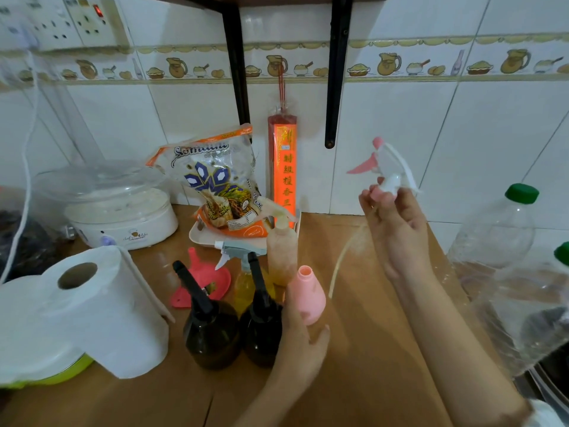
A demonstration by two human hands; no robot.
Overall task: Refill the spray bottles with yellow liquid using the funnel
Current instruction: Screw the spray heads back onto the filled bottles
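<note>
My left hand (pixel 300 337) grips a small pink spray bottle (pixel 308 295) that stands uncapped on the wooden counter. My right hand (pixel 392 221) holds its pink-and-white spray head (pixel 380 167) up in the air, and the dip tube (pixel 341 260) hangs down from it. Two dark brown spray bottles (pixel 212 328) (pixel 261 322) with black nozzles stand left of the pink one. Behind them are a clear sprayer holding yellow liquid (pixel 244 283) and a taller bottle with a peach-coloured fill (pixel 281 252). A red funnel (pixel 203 280) lies on its side behind the brown bottles.
A kitchen paper roll (pixel 98 306) stands at the left, a white steamer (pixel 117 211) behind it. A rice bag (pixel 215 183) on a tray and a red incense pack (pixel 283 164) lean at the wall. Green-capped plastic bottles (pixel 498 229) stand at the right.
</note>
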